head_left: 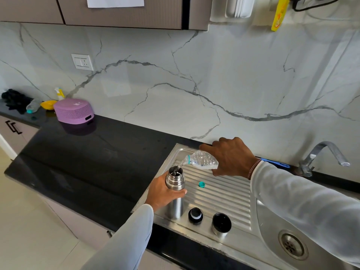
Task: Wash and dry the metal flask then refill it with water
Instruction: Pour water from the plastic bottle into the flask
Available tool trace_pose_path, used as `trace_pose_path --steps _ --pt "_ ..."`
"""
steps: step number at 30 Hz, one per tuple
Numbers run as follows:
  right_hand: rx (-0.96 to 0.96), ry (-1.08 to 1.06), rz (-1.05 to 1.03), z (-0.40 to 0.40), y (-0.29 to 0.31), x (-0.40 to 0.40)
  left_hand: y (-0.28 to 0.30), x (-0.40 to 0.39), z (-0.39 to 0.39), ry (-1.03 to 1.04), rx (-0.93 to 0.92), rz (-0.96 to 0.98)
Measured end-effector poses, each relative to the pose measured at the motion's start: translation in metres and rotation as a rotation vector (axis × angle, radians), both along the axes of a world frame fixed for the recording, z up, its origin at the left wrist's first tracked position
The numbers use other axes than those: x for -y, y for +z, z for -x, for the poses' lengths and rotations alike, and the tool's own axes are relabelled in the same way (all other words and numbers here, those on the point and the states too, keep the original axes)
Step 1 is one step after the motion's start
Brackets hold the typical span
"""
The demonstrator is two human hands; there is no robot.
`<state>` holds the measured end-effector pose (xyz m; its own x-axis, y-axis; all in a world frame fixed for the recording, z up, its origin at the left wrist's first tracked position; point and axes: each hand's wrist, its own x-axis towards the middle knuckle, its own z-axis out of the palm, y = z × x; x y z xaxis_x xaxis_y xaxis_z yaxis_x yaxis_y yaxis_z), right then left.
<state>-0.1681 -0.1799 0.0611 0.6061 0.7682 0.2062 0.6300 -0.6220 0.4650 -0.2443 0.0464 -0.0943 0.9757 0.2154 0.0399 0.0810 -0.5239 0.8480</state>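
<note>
The metal flask [175, 181] stands upright and uncapped on the ribbed steel drainboard [224, 193]. My left hand [164, 192] grips its body below the neck. My right hand [230, 155] holds a clear plastic water bottle [202, 160] tipped to the left, and water runs from its mouth into the flask's opening. The bottle's teal cap [201, 184] lies on the drainboard. The flask's black stopper [195, 215] and its steel cup lid [221, 224] stand near the front edge.
The sink basin with its drain [293, 244] lies at the lower right, the tap [323, 155] behind it. A blue item [275, 163] lies along the wall. On the black counter [93, 162] at far left sit a purple basket [74, 111], a yellow bowl [47, 104] and another bottle [33, 106].
</note>
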Motion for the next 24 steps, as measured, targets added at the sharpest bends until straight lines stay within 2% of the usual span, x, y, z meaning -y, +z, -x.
trace_pose_path --steps 24 --pt "0.012 0.02 0.034 -0.0076 0.0017 0.0011 -0.0019 0.0006 -0.002 0.002 -0.002 0.031"
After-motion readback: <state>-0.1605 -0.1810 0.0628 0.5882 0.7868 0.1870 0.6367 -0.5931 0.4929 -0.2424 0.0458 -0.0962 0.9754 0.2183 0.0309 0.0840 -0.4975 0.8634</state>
